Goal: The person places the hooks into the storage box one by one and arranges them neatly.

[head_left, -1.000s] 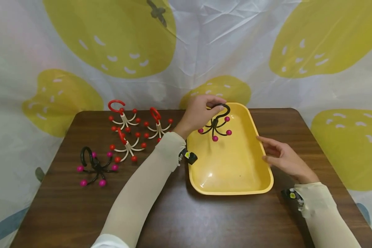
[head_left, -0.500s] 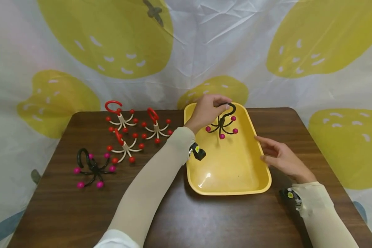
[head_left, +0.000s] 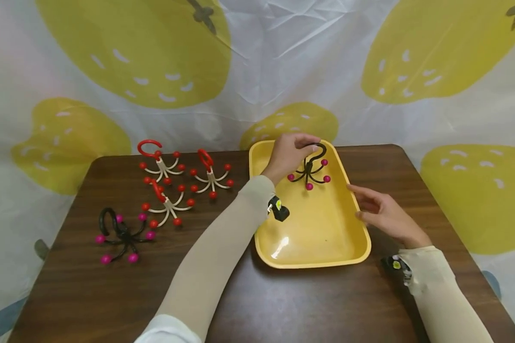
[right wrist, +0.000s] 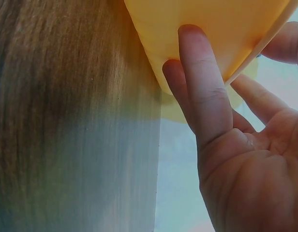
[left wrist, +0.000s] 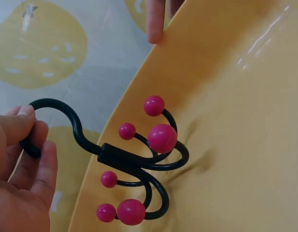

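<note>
My left hand (head_left: 289,155) pinches the curved hook of a black claw hanger (left wrist: 122,159) between thumb and fingers. Its several bent arms end in pink balls and hang over the far part of the yellow tray (head_left: 313,245), with faint shadows on the tray's inside in the left wrist view. My right hand (head_left: 388,214) is at the tray's right side, fingers extended. In the right wrist view its fingers (right wrist: 202,82) lie against the outer wall. A second black claw hanger (head_left: 123,233) with pink balls stands on the table at left.
Several claw hangers stand on the left of the dark wooden table (head_left: 292,305): one red-and-white hanger (head_left: 162,166) at the back, another (head_left: 211,178) beside it, a third (head_left: 167,207) in front. A lemon-print cloth (head_left: 257,66) hangs behind the table.
My left hand has carried the black claw hanger a little to the right and lower over the tray. The whole head view has shifted slightly. My right hand stays at the tray's side.
</note>
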### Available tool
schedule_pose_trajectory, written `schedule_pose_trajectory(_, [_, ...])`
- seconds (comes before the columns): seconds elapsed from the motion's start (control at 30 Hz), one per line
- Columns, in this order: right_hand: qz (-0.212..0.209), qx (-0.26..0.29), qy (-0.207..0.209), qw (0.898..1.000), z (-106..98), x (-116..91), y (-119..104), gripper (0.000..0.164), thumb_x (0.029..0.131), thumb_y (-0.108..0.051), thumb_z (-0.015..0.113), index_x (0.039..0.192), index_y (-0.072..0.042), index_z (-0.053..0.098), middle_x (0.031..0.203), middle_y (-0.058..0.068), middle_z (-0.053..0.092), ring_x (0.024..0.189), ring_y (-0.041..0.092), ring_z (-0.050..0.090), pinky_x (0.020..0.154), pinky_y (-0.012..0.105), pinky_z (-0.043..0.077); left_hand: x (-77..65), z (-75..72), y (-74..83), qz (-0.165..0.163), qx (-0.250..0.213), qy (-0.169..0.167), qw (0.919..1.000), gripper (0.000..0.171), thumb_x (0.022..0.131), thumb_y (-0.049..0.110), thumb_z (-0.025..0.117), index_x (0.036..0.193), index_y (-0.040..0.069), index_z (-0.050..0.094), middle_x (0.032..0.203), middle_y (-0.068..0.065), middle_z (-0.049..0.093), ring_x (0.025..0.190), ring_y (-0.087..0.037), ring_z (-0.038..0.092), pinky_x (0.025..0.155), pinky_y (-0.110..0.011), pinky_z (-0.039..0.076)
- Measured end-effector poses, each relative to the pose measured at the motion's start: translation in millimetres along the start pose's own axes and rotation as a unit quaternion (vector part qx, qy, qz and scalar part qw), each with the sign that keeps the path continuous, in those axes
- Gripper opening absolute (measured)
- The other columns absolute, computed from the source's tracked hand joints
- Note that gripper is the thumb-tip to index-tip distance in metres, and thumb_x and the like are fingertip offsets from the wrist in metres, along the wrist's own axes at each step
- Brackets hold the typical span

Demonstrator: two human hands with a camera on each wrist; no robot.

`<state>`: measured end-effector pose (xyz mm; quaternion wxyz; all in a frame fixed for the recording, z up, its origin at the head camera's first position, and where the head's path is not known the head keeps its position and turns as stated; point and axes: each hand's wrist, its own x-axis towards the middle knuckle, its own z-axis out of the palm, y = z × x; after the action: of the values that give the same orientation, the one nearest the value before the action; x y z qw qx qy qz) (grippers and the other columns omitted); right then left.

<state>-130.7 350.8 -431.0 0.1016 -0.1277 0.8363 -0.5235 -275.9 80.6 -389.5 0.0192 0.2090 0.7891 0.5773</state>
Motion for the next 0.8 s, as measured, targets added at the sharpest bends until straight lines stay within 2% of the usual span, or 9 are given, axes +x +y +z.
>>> schedule_pose_trajectory(0.3, [-0.004,-0.006,-0.003,1.000,4,2,2,0.066,0.098,0.003,0.065,0.160,0.003,0.041,0.153,0.034,0.051,0.117,-0.003,0.066,0.084,0.024,0.062,5.3,14.1,-8.2,-0.008,-0.003,0.006,0.9999,0.024,0.100,0.027,0.076,0.121,0.018,0.081,0.120,0.005,0.080,0.110,-0.007,0.073,0.091,-0.018,0.057])
schedule_pose_trajectory(0.6, [-0.002,0.001,-0.005,1.000,4,4,0,0.066,0.098,0.002,0.065,0.160,0.003,0.040,0.153,0.034,0.051,0.117,-0.002,0.066,0.085,0.024,0.062,8.2,15.3,-10.1,-0.013,-0.030,0.005,0.9995,0.025,0.100,0.024,0.076,0.123,0.016,0.079,0.119,0.003,0.080,0.105,-0.007,0.073,0.088,-0.018,0.057])
schedule_pose_trajectory(0.8, [0.006,0.007,-0.007,1.000,4,4,0,0.067,0.098,0.002,0.065,0.160,0.002,0.040,0.154,0.033,0.050,0.118,0.000,0.065,0.086,0.024,0.062,8.0,14.8,-7.8,-0.024,-0.039,-0.001,0.9990,0.028,0.100,0.022,0.076,0.127,0.015,0.077,0.123,0.002,0.079,0.110,-0.009,0.073,0.092,-0.018,0.057])
